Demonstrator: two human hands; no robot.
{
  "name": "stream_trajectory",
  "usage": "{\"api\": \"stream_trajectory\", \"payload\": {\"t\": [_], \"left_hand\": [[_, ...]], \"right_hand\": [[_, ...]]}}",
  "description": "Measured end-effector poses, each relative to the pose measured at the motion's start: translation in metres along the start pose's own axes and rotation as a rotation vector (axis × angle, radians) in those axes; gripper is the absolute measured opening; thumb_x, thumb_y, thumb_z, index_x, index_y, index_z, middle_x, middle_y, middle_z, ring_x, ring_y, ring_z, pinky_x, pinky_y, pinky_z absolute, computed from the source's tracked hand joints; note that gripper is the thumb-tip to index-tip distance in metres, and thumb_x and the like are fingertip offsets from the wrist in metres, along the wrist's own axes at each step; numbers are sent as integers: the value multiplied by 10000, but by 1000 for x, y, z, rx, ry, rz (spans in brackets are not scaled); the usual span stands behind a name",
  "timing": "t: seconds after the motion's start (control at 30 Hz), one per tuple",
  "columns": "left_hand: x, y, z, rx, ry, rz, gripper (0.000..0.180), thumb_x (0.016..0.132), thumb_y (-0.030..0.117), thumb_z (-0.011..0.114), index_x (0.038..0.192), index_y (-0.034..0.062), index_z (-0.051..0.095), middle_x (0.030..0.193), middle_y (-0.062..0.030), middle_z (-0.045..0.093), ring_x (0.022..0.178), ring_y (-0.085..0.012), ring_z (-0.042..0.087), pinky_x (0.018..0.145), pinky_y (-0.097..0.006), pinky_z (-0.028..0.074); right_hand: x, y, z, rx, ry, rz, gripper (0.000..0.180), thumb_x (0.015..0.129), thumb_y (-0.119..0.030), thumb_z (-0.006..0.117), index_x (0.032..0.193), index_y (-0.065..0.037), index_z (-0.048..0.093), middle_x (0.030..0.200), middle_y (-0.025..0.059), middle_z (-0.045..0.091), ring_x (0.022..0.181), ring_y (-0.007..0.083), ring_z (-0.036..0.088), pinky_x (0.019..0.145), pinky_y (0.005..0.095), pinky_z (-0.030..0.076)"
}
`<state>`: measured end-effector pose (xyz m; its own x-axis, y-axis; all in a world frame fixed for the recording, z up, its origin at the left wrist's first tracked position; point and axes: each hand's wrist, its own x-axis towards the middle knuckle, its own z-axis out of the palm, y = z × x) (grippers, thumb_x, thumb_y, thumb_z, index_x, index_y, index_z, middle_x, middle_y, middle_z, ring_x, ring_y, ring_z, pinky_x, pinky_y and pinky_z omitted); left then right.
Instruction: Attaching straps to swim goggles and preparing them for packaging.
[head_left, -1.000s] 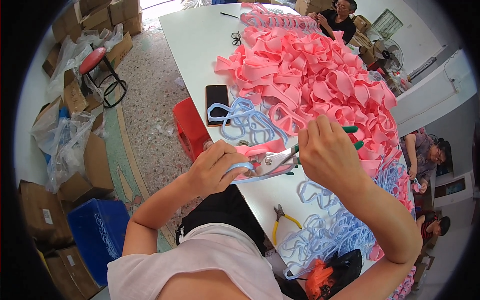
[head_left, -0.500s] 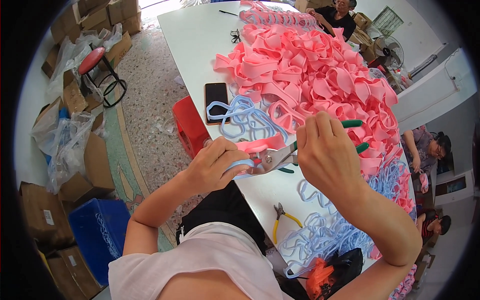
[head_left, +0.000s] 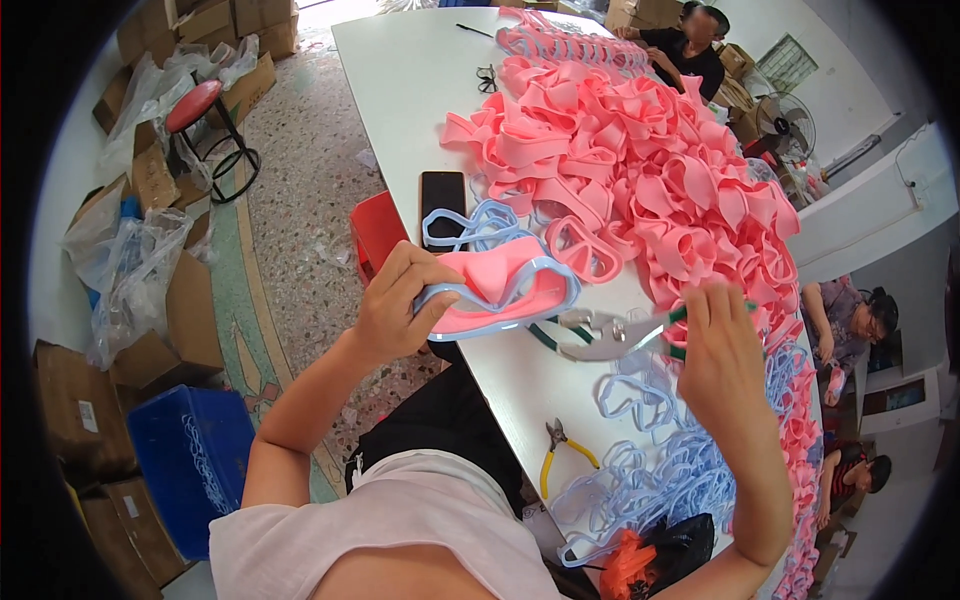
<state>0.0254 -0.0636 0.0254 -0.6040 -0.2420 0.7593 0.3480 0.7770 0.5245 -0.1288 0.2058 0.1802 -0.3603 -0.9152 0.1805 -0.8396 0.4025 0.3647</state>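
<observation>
My left hand [head_left: 400, 305] grips a pink rubber piece with a pale blue rim [head_left: 505, 290], holding it above the near edge of the white table [head_left: 410, 90]. My right hand [head_left: 722, 350] holds green-handled pliers [head_left: 600, 338], jaws pointing left, just below and right of the pink piece and apart from it. A big heap of pink rubber pieces [head_left: 640, 170] covers the table beyond my hands. Pale blue trimmed rims [head_left: 640, 455] lie in a pile near my right forearm.
A black phone [head_left: 443, 195] and more blue rims [head_left: 480, 225] lie by the table edge. Yellow-handled pliers [head_left: 560, 450] rest near me. A red stool [head_left: 375, 230], a blue crate [head_left: 190, 455], cardboard boxes [head_left: 150, 180] and plastic bags stand on the floor at left. Other people sit at the far end and at right.
My hands have drawn apart: the pliers moved right, off the pink piece, while my left hand lifted the piece up and spread it out.
</observation>
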Motion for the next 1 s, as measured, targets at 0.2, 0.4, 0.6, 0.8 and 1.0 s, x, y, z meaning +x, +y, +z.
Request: {"api": "stream_trajectory", "payload": {"t": [0.2,0.4,0.6,0.8,1.0], "left_hand": [[-7,-6,14,-100,104,85,181,855,125,690,969,-3,636,869,-104,531,742,-213,517,614,-280,415],[-14,-7,32,-184,97,12,190,896,165,663,975,-4,630,894,-87,507,764,-176,496,628,-260,400],[-23,-10,49,-486,147,-396,233,956,224,595,975,-7,621,924,-45,472,805,-103,472,680,-216,381],[-24,-11,63,-794,102,-850,223,988,217,543,1001,6,614,903,-1,561,791,-54,514,709,-203,415],[-15,7,72,-1175,189,-1189,220,1000,194,514,1052,-5,592,911,-9,605,822,-43,565,715,-205,475]], "right_hand": [[-62,-38,90,130,-423,181,158,708,-48,579,857,0,559,849,155,567,828,322,566,687,410,488],[-84,-86,165,291,-416,262,239,680,-78,624,886,22,556,881,163,573,845,320,582,659,392,516],[-85,-95,176,382,-397,344,267,672,-58,616,906,39,532,943,190,562,924,344,555,720,413,518],[-74,-107,184,445,-391,465,304,687,-113,684,923,13,539,959,172,567,941,328,556,738,406,529],[-62,-98,167,502,-347,466,339,748,-198,729,972,-4,565,976,139,584,949,306,567,714,409,533]]}}
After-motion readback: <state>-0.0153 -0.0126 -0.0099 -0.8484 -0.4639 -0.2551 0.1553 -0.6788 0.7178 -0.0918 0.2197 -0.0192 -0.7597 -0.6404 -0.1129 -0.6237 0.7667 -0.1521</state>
